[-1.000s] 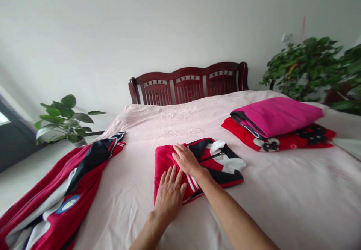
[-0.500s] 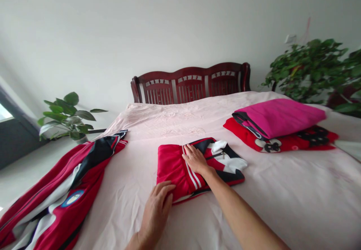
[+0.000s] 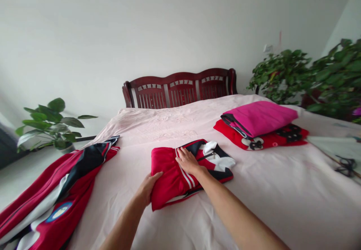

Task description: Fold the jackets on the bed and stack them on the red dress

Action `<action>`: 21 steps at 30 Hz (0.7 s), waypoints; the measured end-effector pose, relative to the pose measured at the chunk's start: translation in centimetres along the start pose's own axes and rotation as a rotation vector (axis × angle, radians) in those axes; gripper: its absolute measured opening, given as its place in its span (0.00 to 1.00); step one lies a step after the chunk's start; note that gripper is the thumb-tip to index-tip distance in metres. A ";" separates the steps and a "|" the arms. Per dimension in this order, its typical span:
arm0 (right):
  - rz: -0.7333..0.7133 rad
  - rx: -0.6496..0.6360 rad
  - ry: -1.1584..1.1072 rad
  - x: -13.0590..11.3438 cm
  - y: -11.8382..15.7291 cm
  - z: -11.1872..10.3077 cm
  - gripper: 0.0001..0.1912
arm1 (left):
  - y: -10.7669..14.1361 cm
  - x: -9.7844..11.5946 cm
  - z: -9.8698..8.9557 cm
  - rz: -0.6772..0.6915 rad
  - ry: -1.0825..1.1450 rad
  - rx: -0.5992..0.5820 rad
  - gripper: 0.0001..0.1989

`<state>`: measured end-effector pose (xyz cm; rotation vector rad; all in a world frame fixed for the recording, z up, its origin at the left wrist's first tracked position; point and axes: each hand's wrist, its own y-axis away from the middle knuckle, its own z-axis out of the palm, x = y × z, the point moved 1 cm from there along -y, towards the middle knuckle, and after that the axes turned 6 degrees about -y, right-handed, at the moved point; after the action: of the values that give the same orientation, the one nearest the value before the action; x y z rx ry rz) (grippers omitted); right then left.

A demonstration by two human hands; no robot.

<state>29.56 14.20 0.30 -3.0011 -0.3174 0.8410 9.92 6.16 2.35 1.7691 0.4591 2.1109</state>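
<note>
A folded red, navy and white track jacket lies on the bed in front of me, its white collar and zip pointing right. My left hand grips its left edge, thumb on top and the other fingers hidden at the edge or beneath it. Flat across the white stripes rests my right hand, fingers stretched out and pressing on the cloth. Another red, navy and white jacket, with a round blue badge, lies loosely spread at the left.
On the right of the bed, a folded magenta garment is stacked on a folded red one. The pale pink sheet has wrinkles. Behind stand a dark wooden headboard and leafy plants; another plant is at left.
My left hand has moved from the jacket's lower left corner up to its left edge and taken hold there. The right hand stays on the stripes. The view has shifted right.
</note>
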 end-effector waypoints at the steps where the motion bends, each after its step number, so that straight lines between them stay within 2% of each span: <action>1: 0.008 -0.018 -0.003 -0.3 0.3 -0.2 0.34 | 0.1 -0.1 0.0 0.005 0.009 0.014 0.12; 3: 0.017 -0.042 -0.005 -1.5 1.1 -0.5 0.34 | 0.4 -0.2 -0.8 0.014 0.024 0.034 0.11; 5: -0.034 -0.007 -0.010 -3.3 2.2 -0.3 0.33 | 1.0 0.3 -2.4 0.023 0.023 0.055 0.11; 9: -0.321 0.095 -0.137 -8.4 4.5 1.7 0.32 | 3.0 2.7 -6.9 0.112 -0.069 0.086 0.13; 11: -0.414 0.034 -0.267 -10.7 5.3 3.5 0.32 | 4.3 4.0 -8.9 0.149 -0.123 0.105 0.17; 13: -0.422 -0.069 -0.396 -12.2 5.9 5.1 0.32 | 5.5 4.8 -10.2 0.140 -0.137 0.118 0.21; 17: -0.272 -0.159 -0.657 -13.2 6.4 6.5 0.37 | 7.2 5.3 -10.2 0.088 -0.087 0.125 0.23; 21: -0.121 -0.171 -1.074 -13.1 6.3 5.1 0.40 | 7.8 6.1 -7.7 0.139 -0.124 0.122 0.21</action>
<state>17.15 5.19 2.25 -2.2866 -0.5605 2.4017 0.88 1.91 9.95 2.0421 0.4514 2.0881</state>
